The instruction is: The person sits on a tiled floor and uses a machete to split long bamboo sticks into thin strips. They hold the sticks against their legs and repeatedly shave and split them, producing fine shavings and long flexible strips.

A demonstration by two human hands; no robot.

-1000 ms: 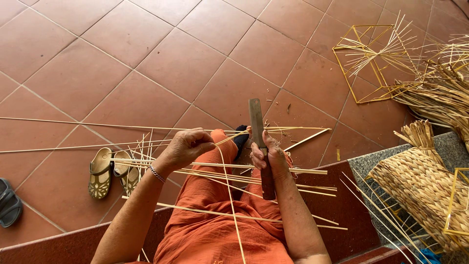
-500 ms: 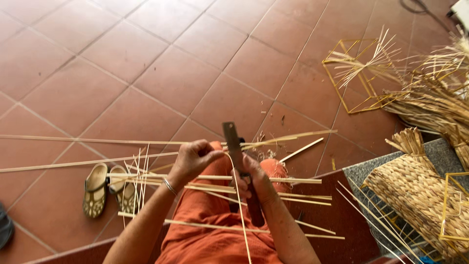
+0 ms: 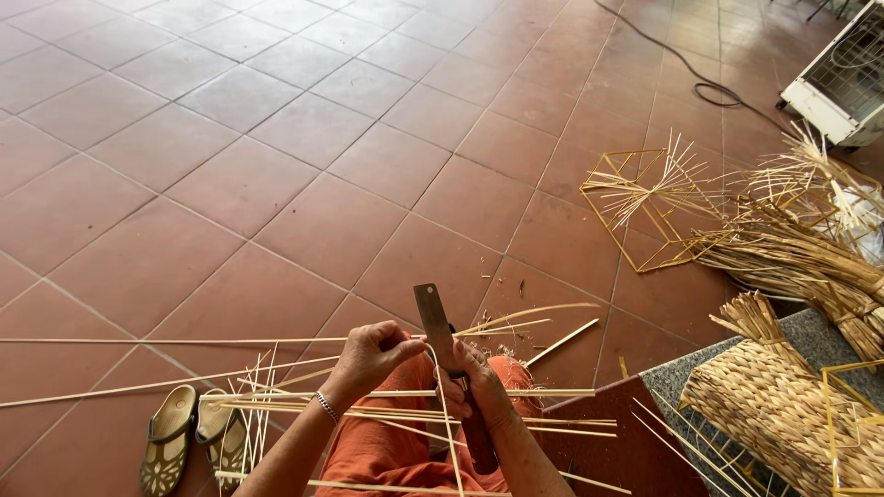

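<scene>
My right hand (image 3: 479, 385) grips a flat-bladed knife (image 3: 433, 317) by its dark handle, blade pointing away from me. My left hand (image 3: 370, 354) pinches a thin bamboo strip (image 3: 447, 419) against the blade near its base. Several long pale bamboo strips (image 3: 414, 405) lie across my orange-clad knees (image 3: 387, 442). More split strips (image 3: 516, 322) stretch along the tiled floor beyond my hands.
A pair of tan sandals (image 3: 189, 437) lies at lower left. At right stand a yellow wire frame (image 3: 645, 207) with splayed sticks, a heap of dried straw (image 3: 792, 248), a woven straw basket (image 3: 783, 414) and a white fan casing (image 3: 838, 78). A black cable (image 3: 700, 87) crosses the tiles.
The view has tilted up, showing more floor ahead. Both hands with the knife and strip have shifted slightly right in view, keeping the same grip.
</scene>
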